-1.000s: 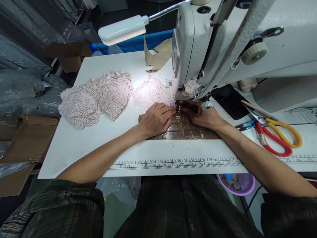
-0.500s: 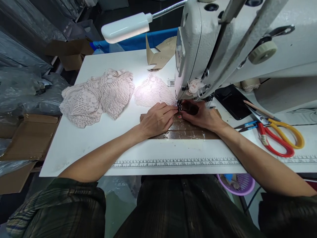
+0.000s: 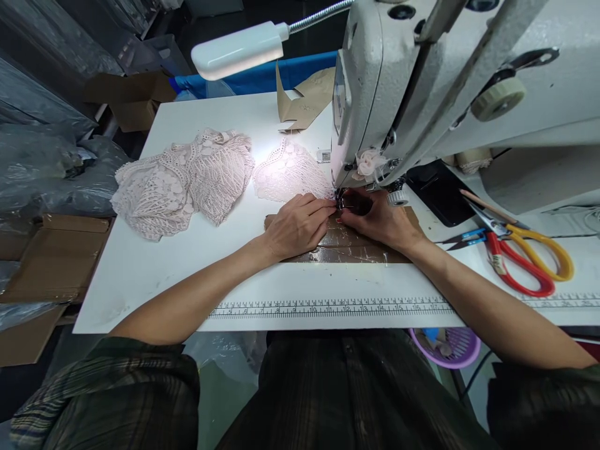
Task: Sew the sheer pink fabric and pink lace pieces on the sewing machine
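A pale pink lace piece [image 3: 293, 172] lies under the lamp light, its right end at the presser foot [image 3: 341, 199] of the sewing machine [image 3: 360, 94]. My left hand [image 3: 302, 226] rests on the brown taped board [image 3: 347, 247], fingers together and their tips pressed at the lace's near edge beside the foot. On the foot's other side, my right hand [image 3: 382, 217] is curled with thumb and fingers pinched close to the needle area. Whatever is between those fingertips is too small and shaded to make out.
More crumpled lace [image 3: 187, 181] lies at left. A phone [image 3: 440, 190], red-handled scissors [image 3: 520, 269], yellow-handled scissors [image 3: 544, 250] and blue snips [image 3: 464, 239] sit at right. A folded brown card [image 3: 304, 103] stands behind; a lamp [image 3: 239, 50] hangs above. A ruler strip [image 3: 328, 308] runs along the front edge.
My right thumb has shifted slightly toward the board's small red mark and covers more of it. My left hand and the lace look nearly unmoved.
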### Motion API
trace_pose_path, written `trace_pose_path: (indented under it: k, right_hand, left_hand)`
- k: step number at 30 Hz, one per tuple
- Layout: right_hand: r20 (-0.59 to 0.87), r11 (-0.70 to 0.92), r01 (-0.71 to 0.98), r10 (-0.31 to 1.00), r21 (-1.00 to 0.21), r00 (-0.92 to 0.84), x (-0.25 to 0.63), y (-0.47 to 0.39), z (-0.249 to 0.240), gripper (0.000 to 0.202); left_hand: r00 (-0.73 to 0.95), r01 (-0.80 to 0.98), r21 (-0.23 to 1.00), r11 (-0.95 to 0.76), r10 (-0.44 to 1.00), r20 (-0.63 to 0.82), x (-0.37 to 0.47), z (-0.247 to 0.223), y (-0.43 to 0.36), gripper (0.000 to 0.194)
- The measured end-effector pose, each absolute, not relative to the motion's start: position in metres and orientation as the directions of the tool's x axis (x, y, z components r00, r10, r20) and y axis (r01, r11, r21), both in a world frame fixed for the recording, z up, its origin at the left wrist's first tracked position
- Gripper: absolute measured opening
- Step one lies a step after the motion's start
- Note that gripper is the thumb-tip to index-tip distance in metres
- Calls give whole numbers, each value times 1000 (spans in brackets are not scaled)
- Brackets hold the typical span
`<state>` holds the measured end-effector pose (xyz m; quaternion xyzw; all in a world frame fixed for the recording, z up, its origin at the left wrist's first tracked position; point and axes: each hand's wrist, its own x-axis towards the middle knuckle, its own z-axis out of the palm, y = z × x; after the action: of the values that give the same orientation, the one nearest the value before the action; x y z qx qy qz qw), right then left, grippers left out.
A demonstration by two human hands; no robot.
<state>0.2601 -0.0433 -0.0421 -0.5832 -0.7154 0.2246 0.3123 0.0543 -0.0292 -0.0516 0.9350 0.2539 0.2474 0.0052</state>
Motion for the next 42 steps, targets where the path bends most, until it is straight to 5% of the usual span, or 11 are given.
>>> trace_pose_path:
  k: [26, 35, 42]
  right_hand:
    - [223, 261, 686, 964, -679, -147, 278, -39, -52, 25]
    - [273, 354, 653, 935, -669, -228, 294, -35, -43, 22]
    - [244, 369, 650, 929, -665, -279, 286, -39, -38, 22]
  left_hand:
    - [750, 459, 149, -876, 472, 463, 54, -49, -29, 26]
    - [541, 701, 80, -709, 602, 588, 50, -47, -36, 17]
    - [485, 820, 156, -551, 812, 324, 49, -44, -32, 38]
